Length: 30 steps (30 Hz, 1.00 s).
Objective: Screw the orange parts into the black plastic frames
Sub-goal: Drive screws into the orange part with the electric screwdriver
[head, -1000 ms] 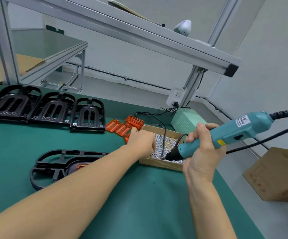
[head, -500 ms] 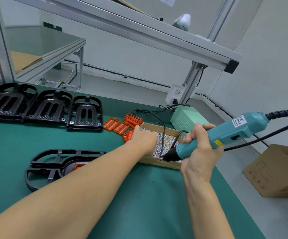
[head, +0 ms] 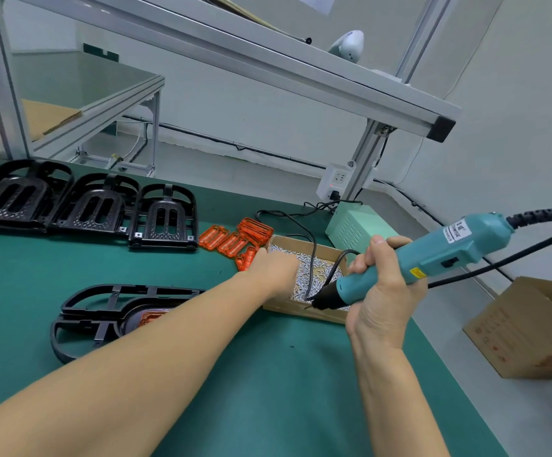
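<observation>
A black plastic frame [head: 109,311] lies on the green mat in front of me, with an orange part [head: 152,318] seated in it, partly hidden by my left forearm. My left hand [head: 273,270] reaches into the cardboard box of small silver screws [head: 311,275]; its fingertips are hidden among them. My right hand [head: 382,288] grips a teal electric screwdriver [head: 433,257], whose bit hangs over the box's near edge. Several loose orange parts [head: 235,240] lie just left of the box.
Three black frames [head: 164,217] stand in a row at the back left. A pale green power supply [head: 355,225] and its black cables sit behind the box. The table's right edge runs close by, with a cardboard carton [head: 525,328] on the floor beyond.
The view has shifted slightly. My left hand stays in the screw box and my right hand keeps the screwdriver over its near edge.
</observation>
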{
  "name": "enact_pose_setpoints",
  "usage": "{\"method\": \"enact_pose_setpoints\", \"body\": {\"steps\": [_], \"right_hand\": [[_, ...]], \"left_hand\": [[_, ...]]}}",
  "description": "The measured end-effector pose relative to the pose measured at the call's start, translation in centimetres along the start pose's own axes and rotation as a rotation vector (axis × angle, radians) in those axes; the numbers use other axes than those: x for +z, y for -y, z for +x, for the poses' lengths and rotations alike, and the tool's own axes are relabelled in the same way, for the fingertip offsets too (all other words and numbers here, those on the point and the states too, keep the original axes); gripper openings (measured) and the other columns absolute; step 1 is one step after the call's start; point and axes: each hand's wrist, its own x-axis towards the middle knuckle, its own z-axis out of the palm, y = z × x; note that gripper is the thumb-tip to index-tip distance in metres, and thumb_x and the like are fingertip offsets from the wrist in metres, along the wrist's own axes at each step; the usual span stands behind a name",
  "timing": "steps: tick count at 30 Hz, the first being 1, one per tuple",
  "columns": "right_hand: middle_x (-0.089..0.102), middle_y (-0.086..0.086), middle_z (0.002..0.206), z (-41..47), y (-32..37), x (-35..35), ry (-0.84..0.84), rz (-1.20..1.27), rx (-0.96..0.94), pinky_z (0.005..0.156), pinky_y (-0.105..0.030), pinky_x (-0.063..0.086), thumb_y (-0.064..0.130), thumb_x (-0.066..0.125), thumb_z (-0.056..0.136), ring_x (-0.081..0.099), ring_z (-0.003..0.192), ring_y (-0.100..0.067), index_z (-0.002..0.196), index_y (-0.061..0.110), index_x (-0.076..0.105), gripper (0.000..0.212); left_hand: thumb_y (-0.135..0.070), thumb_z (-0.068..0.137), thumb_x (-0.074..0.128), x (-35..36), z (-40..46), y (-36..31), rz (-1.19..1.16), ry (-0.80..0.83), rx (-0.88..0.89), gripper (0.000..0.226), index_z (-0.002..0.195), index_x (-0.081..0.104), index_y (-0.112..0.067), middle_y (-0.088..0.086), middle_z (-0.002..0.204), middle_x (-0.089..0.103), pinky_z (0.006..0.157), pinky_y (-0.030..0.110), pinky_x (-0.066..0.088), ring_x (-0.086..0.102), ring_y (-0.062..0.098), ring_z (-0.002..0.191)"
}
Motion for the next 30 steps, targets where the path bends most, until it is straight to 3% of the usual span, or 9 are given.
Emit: {"method": "enact_pose_setpoints", "body": {"steps": [3,5,8,10,12,18,23,30], "right_hand": [[0.044,0.002,0.052,-0.1,0.2,0.1,-0.008,0.019,0.012,0.051,-0.024,0.040,0.008,0.064,0.075,0.044,0.043,-0.015,0.073,0.017,0.050,0.017],[0.044,0.003,0.049,-0.2,0.3,0.2,-0.007,0.045,0.025,0.050,-0.024,0.040,0.007,0.063,0.076,0.044,0.043,-0.014,0.073,0.016,0.050,0.017],[0.045,0.004,0.049,-0.5,0.4,0.5,0.002,0.112,0.067,0.049,-0.022,0.040,0.006,0.061,0.076,0.044,0.043,-0.013,0.074,0.017,0.050,0.016],[0.043,0.003,0.052,-0.8,0.4,0.9,0.009,0.158,0.096,0.050,-0.022,0.040,0.006,0.061,0.076,0.043,0.044,-0.013,0.070,0.020,0.052,0.018],[0.042,0.003,0.054,-1.0,0.5,1.3,0.021,0.207,0.128,0.050,-0.022,0.040,0.007,0.060,0.077,0.042,0.045,-0.012,0.067,0.022,0.052,0.020],[0.040,0.007,0.056,-2.4,0.4,3.0,0.060,0.332,0.223,0.050,-0.022,0.040,0.008,0.056,0.082,0.040,0.046,-0.009,0.073,0.021,0.047,0.018],[0.040,0.008,0.055,-3.8,0.5,5.4,0.089,0.406,0.290,0.049,-0.020,0.040,0.011,0.057,0.079,0.039,0.045,-0.007,0.075,0.020,0.045,0.016],[0.039,0.008,0.055,-5.3,0.6,7.3,0.134,0.447,0.320,0.049,-0.019,0.039,0.013,0.058,0.077,0.039,0.044,-0.006,0.074,0.020,0.043,0.017]], "left_hand": [[-0.003,0.080,0.059,-0.7,-0.9,0.9,-0.384,-0.109,-0.068,0.016,0.071,0.064,-0.015,-0.007,0.071,0.060,0.067,0.024,0.043,0.057,0.015,0.076],[-0.003,0.079,0.064,-1.2,-1.9,1.7,-0.593,-0.176,-0.096,0.016,0.070,0.066,-0.016,-0.009,0.069,0.062,0.060,0.020,0.044,0.059,0.014,0.073],[-0.006,0.080,0.069,-1.6,-3.8,3.2,-0.902,-0.241,-0.162,0.015,0.082,0.072,-0.020,-0.003,0.085,0.070,0.072,0.024,0.051,0.063,0.010,0.081],[-0.004,0.081,0.069,-1.7,-5.5,4.2,-1.073,-0.246,-0.197,0.017,0.085,0.074,-0.019,-0.005,0.080,0.071,0.067,0.015,0.046,0.059,-0.001,0.070],[0.000,0.081,0.068,-1.7,-7.4,5.2,-1.210,-0.232,-0.249,0.016,0.083,0.074,-0.015,-0.001,0.072,0.071,0.060,0.016,0.043,0.055,0.004,0.064],[0.002,0.075,0.068,-2.0,-13.0,7.1,-1.647,-0.149,-0.343,0.009,0.081,0.067,-0.005,0.015,0.084,0.073,0.056,0.019,0.053,0.059,0.009,0.057],[0.000,0.064,0.068,-2.0,-15.4,7.6,-1.871,-0.172,-0.382,0.012,0.071,0.075,-0.005,0.018,0.084,0.072,0.053,0.020,0.054,0.063,0.013,0.057],[-0.005,0.067,0.068,-2.2,-16.7,7.6,-1.912,-0.220,-0.367,0.009,0.071,0.075,-0.008,0.014,0.077,0.070,0.051,0.021,0.053,0.061,0.012,0.057]]}}
